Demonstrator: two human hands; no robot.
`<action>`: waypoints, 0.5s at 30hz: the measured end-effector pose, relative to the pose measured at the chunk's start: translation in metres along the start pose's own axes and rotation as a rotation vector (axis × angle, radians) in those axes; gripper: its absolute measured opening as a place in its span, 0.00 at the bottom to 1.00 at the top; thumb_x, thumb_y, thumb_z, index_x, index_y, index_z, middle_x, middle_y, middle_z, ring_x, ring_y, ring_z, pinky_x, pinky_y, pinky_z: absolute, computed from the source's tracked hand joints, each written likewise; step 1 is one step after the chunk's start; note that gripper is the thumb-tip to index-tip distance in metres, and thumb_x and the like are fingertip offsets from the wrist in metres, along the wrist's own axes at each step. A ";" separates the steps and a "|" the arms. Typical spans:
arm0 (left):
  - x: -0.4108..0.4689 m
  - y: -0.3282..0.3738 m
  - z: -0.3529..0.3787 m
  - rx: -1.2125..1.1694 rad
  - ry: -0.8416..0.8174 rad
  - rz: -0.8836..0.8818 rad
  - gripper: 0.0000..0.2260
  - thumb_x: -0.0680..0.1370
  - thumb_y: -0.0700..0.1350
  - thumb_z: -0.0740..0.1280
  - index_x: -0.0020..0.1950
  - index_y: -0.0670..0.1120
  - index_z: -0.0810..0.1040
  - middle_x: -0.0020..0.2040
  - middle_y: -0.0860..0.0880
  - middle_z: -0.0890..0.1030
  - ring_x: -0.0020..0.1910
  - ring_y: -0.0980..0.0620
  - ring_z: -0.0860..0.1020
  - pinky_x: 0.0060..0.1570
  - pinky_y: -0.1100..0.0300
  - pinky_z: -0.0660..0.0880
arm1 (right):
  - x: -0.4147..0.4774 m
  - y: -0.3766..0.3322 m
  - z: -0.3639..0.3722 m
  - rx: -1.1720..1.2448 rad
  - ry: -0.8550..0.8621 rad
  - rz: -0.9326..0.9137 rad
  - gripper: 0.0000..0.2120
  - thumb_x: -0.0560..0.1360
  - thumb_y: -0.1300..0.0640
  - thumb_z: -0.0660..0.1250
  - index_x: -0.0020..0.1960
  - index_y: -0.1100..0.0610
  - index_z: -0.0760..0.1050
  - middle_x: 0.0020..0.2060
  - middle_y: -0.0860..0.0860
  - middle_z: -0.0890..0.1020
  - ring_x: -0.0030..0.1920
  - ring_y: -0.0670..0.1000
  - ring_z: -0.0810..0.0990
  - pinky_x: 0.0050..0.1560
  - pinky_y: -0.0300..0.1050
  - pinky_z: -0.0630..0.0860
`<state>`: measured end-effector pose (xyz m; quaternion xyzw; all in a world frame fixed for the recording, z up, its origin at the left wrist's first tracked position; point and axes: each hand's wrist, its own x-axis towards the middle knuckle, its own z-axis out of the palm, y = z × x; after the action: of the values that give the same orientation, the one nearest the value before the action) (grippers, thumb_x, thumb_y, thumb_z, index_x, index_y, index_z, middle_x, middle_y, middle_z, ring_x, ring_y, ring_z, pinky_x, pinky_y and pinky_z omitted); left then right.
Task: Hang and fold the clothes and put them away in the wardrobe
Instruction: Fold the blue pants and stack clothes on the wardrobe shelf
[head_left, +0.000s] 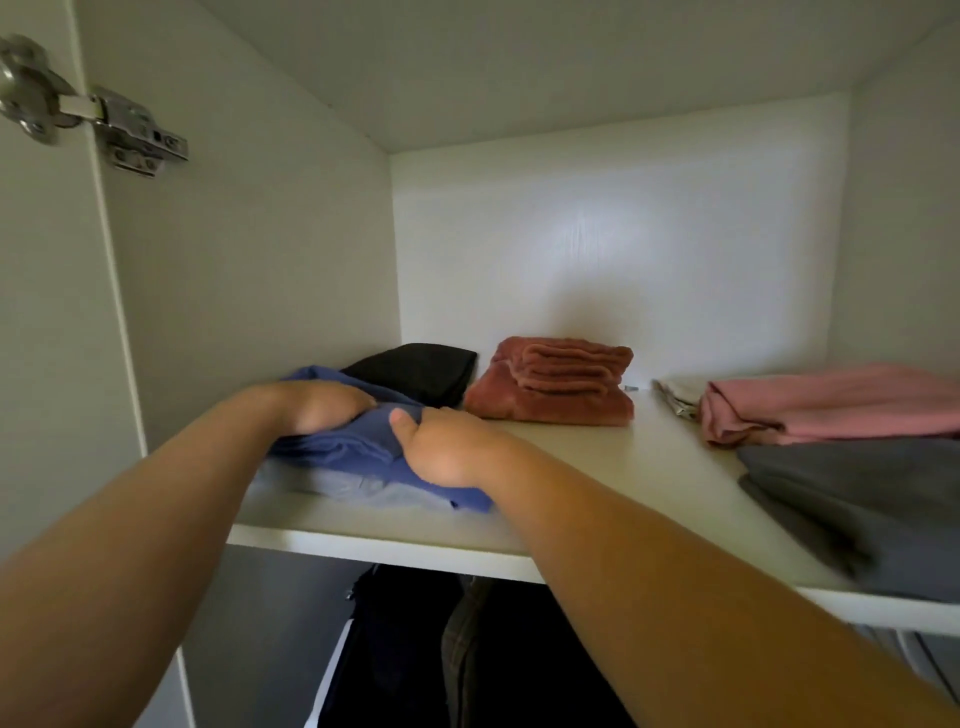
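A folded blue garment (358, 447) lies at the left end of the white wardrobe shelf (613, 467), on top of a pale blue-grey folded piece (363, 491). Both my hands grip it. My left hand (317, 405) clutches its top left part, fingers curled into the cloth. My right hand (447, 447) holds its right side, with the thumb on top.
Behind the blue garment lies a black folded item (421, 371). A rust-red towel stack (556, 384) sits mid-shelf. Pink (831, 405) and grey (857, 499) folded clothes lie at the right. Dark clothes (415, 649) hang below the shelf. A door hinge (104, 122) is upper left.
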<state>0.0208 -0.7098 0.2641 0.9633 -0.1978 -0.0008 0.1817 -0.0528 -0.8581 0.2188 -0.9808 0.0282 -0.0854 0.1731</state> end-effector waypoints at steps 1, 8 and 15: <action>-0.004 0.006 -0.005 0.017 -0.002 0.022 0.12 0.85 0.50 0.59 0.58 0.57 0.83 0.58 0.51 0.83 0.57 0.52 0.78 0.64 0.57 0.67 | -0.007 -0.001 -0.010 0.011 -0.013 -0.002 0.32 0.86 0.43 0.41 0.72 0.64 0.71 0.68 0.63 0.76 0.68 0.63 0.73 0.70 0.52 0.67; -0.024 0.116 0.009 0.213 0.182 0.334 0.17 0.85 0.45 0.54 0.67 0.42 0.78 0.68 0.42 0.77 0.65 0.43 0.75 0.59 0.58 0.69 | -0.085 0.059 -0.096 -0.096 0.146 0.167 0.10 0.83 0.59 0.57 0.55 0.61 0.76 0.46 0.58 0.77 0.56 0.62 0.78 0.49 0.49 0.71; -0.076 0.259 0.081 0.302 0.072 0.776 0.17 0.85 0.45 0.55 0.71 0.44 0.75 0.70 0.43 0.75 0.67 0.43 0.74 0.64 0.54 0.69 | -0.195 0.156 -0.172 -0.329 0.254 0.562 0.11 0.80 0.56 0.64 0.57 0.60 0.81 0.51 0.56 0.83 0.48 0.56 0.82 0.43 0.42 0.75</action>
<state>-0.1541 -0.9310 0.2744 0.8326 -0.5374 0.1302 0.0320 -0.2793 -1.0457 0.2929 -0.9310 0.3317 -0.1502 0.0246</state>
